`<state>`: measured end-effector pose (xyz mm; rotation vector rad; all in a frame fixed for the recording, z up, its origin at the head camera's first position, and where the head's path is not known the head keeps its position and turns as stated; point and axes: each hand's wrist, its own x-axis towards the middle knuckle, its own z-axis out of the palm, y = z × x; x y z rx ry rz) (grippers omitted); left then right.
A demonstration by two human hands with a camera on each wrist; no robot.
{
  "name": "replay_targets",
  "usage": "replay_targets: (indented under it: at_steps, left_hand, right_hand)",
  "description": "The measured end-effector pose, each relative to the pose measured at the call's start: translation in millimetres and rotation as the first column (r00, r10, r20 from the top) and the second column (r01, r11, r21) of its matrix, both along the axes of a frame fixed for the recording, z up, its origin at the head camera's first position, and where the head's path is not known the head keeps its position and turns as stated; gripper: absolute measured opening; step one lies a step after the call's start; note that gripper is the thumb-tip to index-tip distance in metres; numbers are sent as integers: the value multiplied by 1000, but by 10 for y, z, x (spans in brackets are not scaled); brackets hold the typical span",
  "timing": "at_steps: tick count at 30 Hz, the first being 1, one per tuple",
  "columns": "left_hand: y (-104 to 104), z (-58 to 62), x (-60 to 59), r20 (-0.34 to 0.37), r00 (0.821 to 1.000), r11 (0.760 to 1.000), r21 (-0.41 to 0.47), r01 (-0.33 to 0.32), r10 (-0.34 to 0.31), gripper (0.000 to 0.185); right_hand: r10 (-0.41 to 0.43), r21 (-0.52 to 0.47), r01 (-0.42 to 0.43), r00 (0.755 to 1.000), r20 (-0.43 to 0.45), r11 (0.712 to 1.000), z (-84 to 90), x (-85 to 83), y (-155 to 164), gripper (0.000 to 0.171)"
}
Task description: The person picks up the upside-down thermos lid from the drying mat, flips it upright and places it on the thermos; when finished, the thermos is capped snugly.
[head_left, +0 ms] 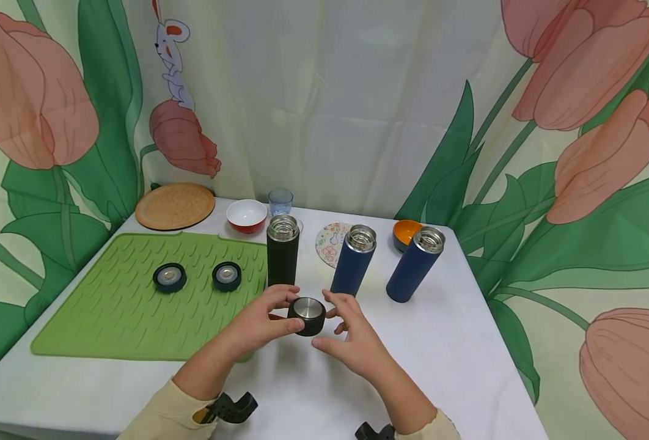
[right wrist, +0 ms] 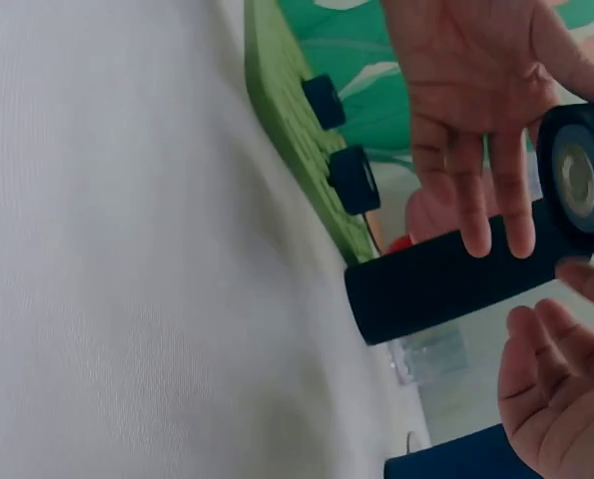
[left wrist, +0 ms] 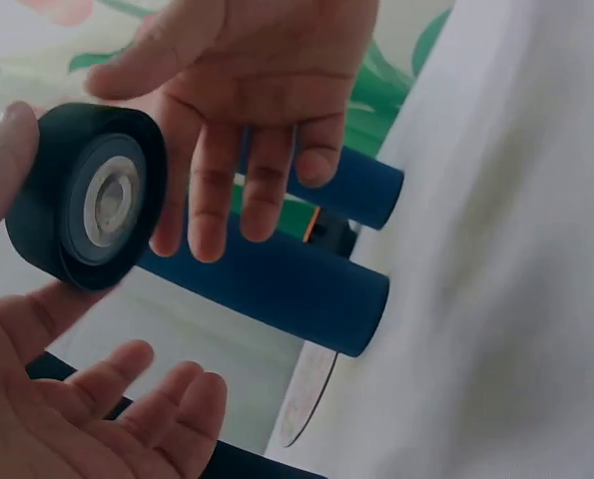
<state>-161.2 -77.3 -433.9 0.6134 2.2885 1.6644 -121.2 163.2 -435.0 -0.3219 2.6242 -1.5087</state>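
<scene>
A black bottle lid (head_left: 307,315) with a steel top is held just above the table in front of an uncapped black bottle (head_left: 282,253). My left hand (head_left: 282,311) pinches the lid between thumb and fingers; the left wrist view shows the lid's (left wrist: 87,195) underside. My right hand (head_left: 331,325) is at the lid's right side, fingers relaxed, fingertips touching or nearly touching it. Two uncapped blue bottles (head_left: 354,261) (head_left: 415,266) stand to the right. In the right wrist view the lid (right wrist: 579,180) is in front of the black bottle (right wrist: 446,284).
Two more lids (head_left: 169,277) (head_left: 227,275) lie on a green ridged mat (head_left: 110,318) at the left. Behind stand a wooden plate (head_left: 175,206), a red-and-white bowl (head_left: 246,215), a glass (head_left: 280,200), a flowered coaster (head_left: 329,241) and an orange bowl (head_left: 404,231). A tulip curtain hangs behind the white table (head_left: 445,348).
</scene>
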Motion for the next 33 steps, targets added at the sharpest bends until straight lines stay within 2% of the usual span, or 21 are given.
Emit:
replay_targets:
  at_steps: [2, 6, 10, 13, 16, 20, 21, 23, 28, 33]
  left_hand:
    - [15, 14, 8, -19, 1000, 1000, 9, -4, 4, 41]
    - [35, 30, 25, -68, 998, 1000, -13, -13, 12, 51]
    - [44, 34, 35, -118, 993, 997, -74, -32, 23, 58]
    - [9, 14, 58, -162, 985, 994, -87, -70, 56, 62]
    - [-69, -11, 85, -209, 970, 988, -67, -142, 126, 62]
    - [-197, -5, 105, -254, 943, 972, -40, -232, 215, 62]
    - [-225, 2, 107, -264, 937, 968, -36, -247, 229, 63]
    - [-269, 19, 113, -278, 929, 964, -31, -263, 244, 63]
    - [-330, 51, 130, -292, 917, 957, -18, -288, 271, 60]
    - [-350, 61, 125, -298, 909, 953, -2, -304, 290, 60]
  right_hand:
    - [1, -27, 0, 1000, 20, 1000, 12, -19, 3, 66]
    - [-9, -35, 9, 1000, -1, 999, 2, -29, 1, 44]
    - [12, -12, -12, 1000, -20, 1000, -24, -39, 16, 41]
    - [57, -45, -58, 998, -18, 997, -33, -68, 1, 43]
    - [47, -155, -50, 999, -26, 987, -32, -150, -69, 43]
    - [-67, -337, 39, 995, -74, 941, -29, -403, -249, 47]
    - [-87, -354, 49, 992, -92, 934, -25, -497, -312, 50]
    - [-106, -329, 64, 988, -114, 942, -22, -691, -432, 61]
    - [-119, -164, 102, 988, -102, 981, -41, -1129, -682, 96]
    - [-149, -60, 144, 984, -95, 988, -86, -1339, -811, 94]
